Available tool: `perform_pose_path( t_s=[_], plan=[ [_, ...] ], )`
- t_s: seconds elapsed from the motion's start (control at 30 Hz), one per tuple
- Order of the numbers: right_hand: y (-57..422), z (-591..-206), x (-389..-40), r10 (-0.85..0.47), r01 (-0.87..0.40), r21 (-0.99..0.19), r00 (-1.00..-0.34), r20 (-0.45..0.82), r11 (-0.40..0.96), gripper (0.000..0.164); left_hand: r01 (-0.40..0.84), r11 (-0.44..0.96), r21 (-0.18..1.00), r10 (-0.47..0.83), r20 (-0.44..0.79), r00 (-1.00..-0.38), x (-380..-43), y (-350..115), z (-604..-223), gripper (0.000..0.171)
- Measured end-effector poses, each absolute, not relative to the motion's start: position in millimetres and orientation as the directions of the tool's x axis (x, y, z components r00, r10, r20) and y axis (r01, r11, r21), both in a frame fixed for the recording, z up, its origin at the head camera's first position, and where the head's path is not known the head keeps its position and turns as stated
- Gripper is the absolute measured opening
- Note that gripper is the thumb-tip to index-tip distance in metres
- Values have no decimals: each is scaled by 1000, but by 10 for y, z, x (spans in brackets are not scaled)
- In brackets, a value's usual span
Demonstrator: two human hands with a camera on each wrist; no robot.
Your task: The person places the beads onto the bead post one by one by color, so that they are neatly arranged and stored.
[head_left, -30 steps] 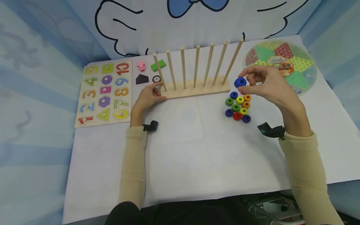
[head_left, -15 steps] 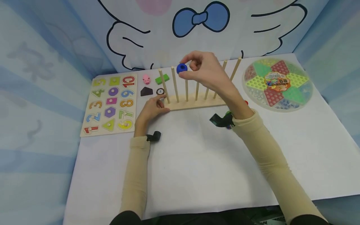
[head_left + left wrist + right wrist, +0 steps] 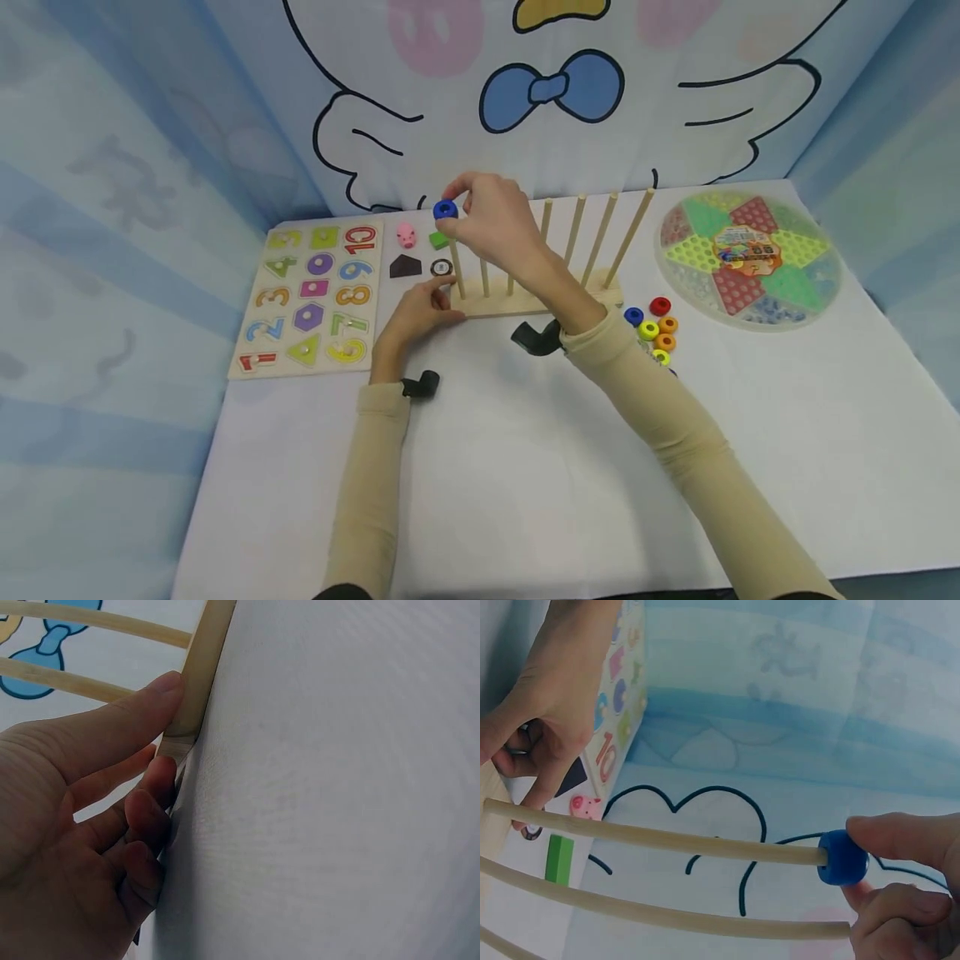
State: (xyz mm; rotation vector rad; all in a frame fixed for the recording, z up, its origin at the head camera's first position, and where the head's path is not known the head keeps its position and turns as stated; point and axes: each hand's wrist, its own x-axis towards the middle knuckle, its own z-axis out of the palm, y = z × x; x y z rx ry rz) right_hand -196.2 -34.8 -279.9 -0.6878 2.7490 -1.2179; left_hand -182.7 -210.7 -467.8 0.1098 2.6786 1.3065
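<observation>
My right hand (image 3: 498,221) pinches a blue bead (image 3: 445,209) between thumb and fingers at the top of the leftmost peg (image 3: 457,271). In the right wrist view, the bead (image 3: 842,858) meets that peg's tip, its hole in line with the peg. The wooden base (image 3: 491,305) carries a row of several upright pegs, some partly hidden behind my right hand. At the base's left end my left hand (image 3: 416,321) grips it, thumb on the front and fingers curled at the end, as the left wrist view shows. Loose beads (image 3: 664,325) lie right of the base, some hidden by my sleeve.
A number puzzle board (image 3: 337,308) lies at the left. Between it and the pegs are a pink pig (image 3: 406,235), a black piece (image 3: 406,266), a green block (image 3: 439,240) and a round disc (image 3: 441,267). A round patterned game board (image 3: 750,258) lies at the right.
My right hand has carried the blue bead leftward from above the loose beads to the leftmost peg's top. My left hand stays on the base. The head view has tilted up.
</observation>
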Motion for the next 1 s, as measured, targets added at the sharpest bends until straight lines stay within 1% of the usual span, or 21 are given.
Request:
perform_pose_path(
  t_s=[0.13, 0.27, 0.47, 0.6, 0.8, 0.9, 1.0],
  plan=[
    [-352, -2943, -1881, -412, -403, -639, -900, 145, 655, 32, -25, 624, 781, 139, -142, -980, -1761, -2071, -4740, 69],
    [-375, -3018, -1822, -423, -442, -557, -890, 172, 703, 34, -30, 624, 781, 135, -145, -980, -1718, -2049, -4777, 68],
    [-416, -3019, -1773, -421, -457, -507, -886, 192, 731, 31, -34, 635, 772, 118, -140, -983, -1704, -2061, -4783, 67],
    [-460, -3009, -1746, -415, -469, -464, -883, 220, 751, 28, -19, 644, 765, 113, -120, -986, -1715, -2086, -4738, 64],
    [-498, -3071, -1685, -390, -470, -357, -879, 274, 808, 16, -21, 654, 756, 109, -122, -986, -1750, -2057, -4693, 62],
    [-487, -3133, -1676, -383, -470, -354, -877, 289, 809, 14, -25, 661, 750, 107, -127, -986, -1765, -2044, -4677, 62],
    [-450, -3197, -1689, -383, -475, -385, -876, 294, 791, 13, -8, 666, 746, 115, -113, -987, -1800, -2045, -4651, 63]
  ],
)
